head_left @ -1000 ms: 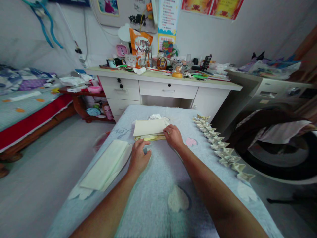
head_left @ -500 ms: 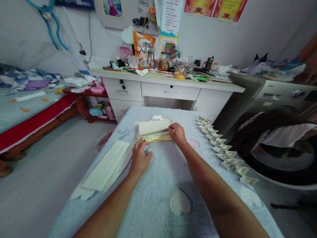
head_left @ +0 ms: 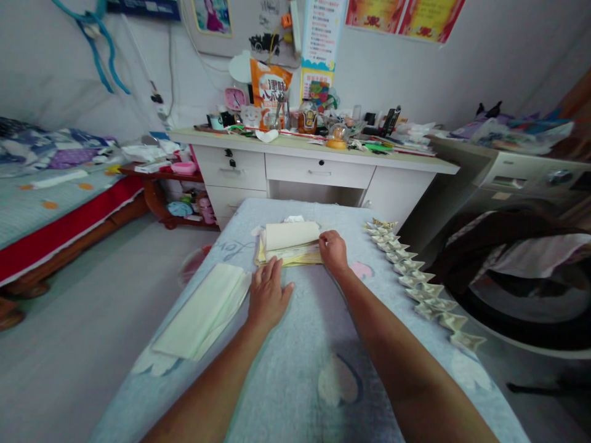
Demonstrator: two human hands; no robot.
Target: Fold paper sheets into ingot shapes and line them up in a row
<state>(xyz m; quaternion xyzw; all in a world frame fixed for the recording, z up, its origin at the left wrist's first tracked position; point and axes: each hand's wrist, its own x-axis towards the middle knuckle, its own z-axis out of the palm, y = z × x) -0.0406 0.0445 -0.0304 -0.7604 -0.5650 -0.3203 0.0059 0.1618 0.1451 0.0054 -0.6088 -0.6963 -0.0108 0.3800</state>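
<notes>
A stack of cream and yellowish paper sheets (head_left: 292, 236) lies toward the far end of the cloth-covered table (head_left: 314, 320). My right hand (head_left: 333, 251) is closed at the stack's right edge, fingertips pinching a sheet of paper there. At the stack's near left corner rests my left hand (head_left: 270, 292), its fingers stretched out and thumb apart, holding nothing. Left of that hand lies a pile of folded pale green paper (head_left: 203, 311). A row of folded paper pieces (head_left: 418, 277) with pointed corners runs along the table's right side.
Beyond the table stands a white desk (head_left: 318, 169) crowded with small items. A washing machine (head_left: 512, 203) with clothes in its open door is close on the right. To the left are a bed (head_left: 69, 191), a low red shelf (head_left: 161, 178) and a basin (head_left: 194, 264) on the floor.
My left hand has moved slightly right and forward, its fingers now extended onto the stack's near edge. The top sheet has shifted a little right, with my right hand still at its side.
</notes>
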